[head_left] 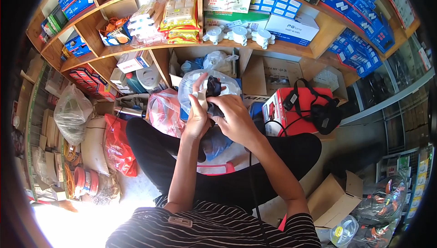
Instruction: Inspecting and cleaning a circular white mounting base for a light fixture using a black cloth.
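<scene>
In front of me, above my crossed legs, both hands come together on a small, crumpled-looking black object (213,86) whose kind I cannot make out. My left hand (198,113) is wrapped round its left side, with one finger raised, and a pale piece shows by its thumb. The fingers of my right hand (232,117) pinch the black object's lower right part. Behind them sits a clear plastic bag (188,88), partly hidden by my hands. A thin black cable (253,182) runs down past my right forearm.
Wooden shelves (136,53) with boxes and packets stand ahead. A red box (274,119) carries a black strapped device (324,117) on the right. Pink (165,111) and red plastic bags (119,150) lie left. An open cardboard box (330,198) and small fan (344,230) sit lower right.
</scene>
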Demonstrator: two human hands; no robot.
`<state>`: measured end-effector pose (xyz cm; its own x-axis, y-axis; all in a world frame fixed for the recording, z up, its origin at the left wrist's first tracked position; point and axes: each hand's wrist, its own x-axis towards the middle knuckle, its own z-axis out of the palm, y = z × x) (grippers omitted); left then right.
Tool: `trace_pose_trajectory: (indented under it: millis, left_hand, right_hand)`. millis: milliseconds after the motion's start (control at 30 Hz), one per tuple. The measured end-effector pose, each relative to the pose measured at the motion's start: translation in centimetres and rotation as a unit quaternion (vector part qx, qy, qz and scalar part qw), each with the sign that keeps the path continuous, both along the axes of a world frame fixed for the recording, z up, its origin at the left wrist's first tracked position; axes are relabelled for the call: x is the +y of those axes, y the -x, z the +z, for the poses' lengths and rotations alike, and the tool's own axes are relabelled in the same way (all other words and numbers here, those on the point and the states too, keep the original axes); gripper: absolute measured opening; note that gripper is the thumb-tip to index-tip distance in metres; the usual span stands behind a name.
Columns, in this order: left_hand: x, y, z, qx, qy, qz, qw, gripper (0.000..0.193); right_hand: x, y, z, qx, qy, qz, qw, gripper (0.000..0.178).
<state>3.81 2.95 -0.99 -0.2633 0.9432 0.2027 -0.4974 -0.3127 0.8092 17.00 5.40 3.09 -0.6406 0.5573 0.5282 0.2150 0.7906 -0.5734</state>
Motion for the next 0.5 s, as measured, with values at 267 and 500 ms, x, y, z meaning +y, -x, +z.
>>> trace_pose_trajectory:
  millis: [267, 500]
  left_hand:
    - [-0.4, 2.2, 0.2, 0.150, -0.097, -0.057, 0.982, 0.098]
    - [0.3, 0.6, 0.4, 0.079, -0.004, 0.070, 0.994, 0.092]
  right_hand:
    - [-0.3, -0.2, 1.4, 0.086, 0.305, 0.046, 0.947, 0.026]
    - [-0.1, -0.5, 1.9, 0.324, 0.336, -0.029, 0.884, 0.039]
